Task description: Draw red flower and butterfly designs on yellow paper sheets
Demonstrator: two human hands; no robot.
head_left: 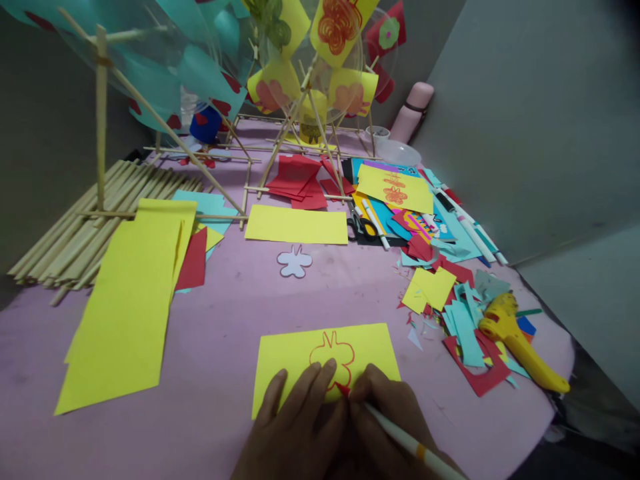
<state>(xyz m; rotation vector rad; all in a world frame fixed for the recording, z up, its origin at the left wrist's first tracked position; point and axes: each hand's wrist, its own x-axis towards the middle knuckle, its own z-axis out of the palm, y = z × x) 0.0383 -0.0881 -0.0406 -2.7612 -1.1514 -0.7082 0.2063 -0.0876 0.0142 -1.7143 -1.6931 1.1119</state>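
A yellow paper strip [280, 340] lies at the front of the table, bearing a red butterfly outline [332, 345]. My left hand [305, 420] rests flat on this paper with its fingers spread, covering the lower left of the drawing. Pinched in my right hand [383, 407] is a white marker [395, 432] with a red tip, which touches the outline's lower edge. Beyond the paper sits a white butterfly cutout [295, 261]. Behind that cutout lies another yellow strip [296, 225].
Yellow sheets [123, 307] and wooden sticks [95, 223] lie left. Stick frames [305, 87] carrying decorated wheels stand behind. Scissors [361, 227], paper scraps [463, 320] and a yellow glue gun [523, 343] are on the right. A pink flask [413, 110] leans near the wall.
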